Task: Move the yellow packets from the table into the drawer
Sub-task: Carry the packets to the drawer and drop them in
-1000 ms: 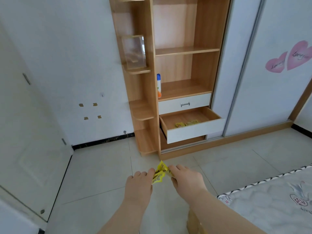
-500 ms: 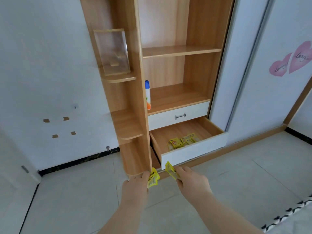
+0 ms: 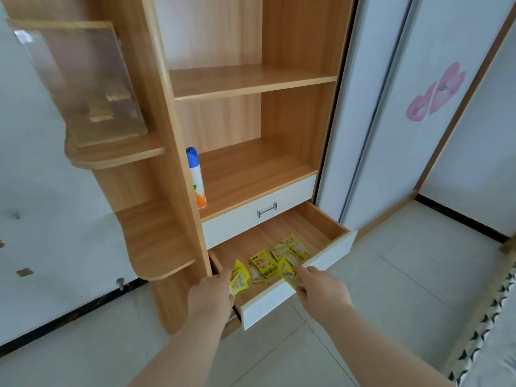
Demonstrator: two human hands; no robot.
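The left hand (image 3: pixel 209 296) pinched the left packet (image 3: pixel 239 278), the right hand (image 3: pixel 321 291) the right packet (image 3: pixel 288 271). Both had come forward over the open drawer (image 3: pixel 279 303), so release seemed next. Farther in lay more yellow packets (image 3: pixel 282 254).

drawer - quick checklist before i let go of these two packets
1. The drawer is open: ok, it is pulled well out and its floor shows.
2. The left hand has a grip: ok, it pinches a yellow packet over the drawer's left end.
3. The right hand has a grip: ok, it pinches a second packet near the front panel.
4. Room inside: ok, bare wood shows behind and to the right of the loose packets lying there.
5. The second packet is clear of the front panel: cannot tell.
6. The table is emptied: cannot tell, it is not in view.
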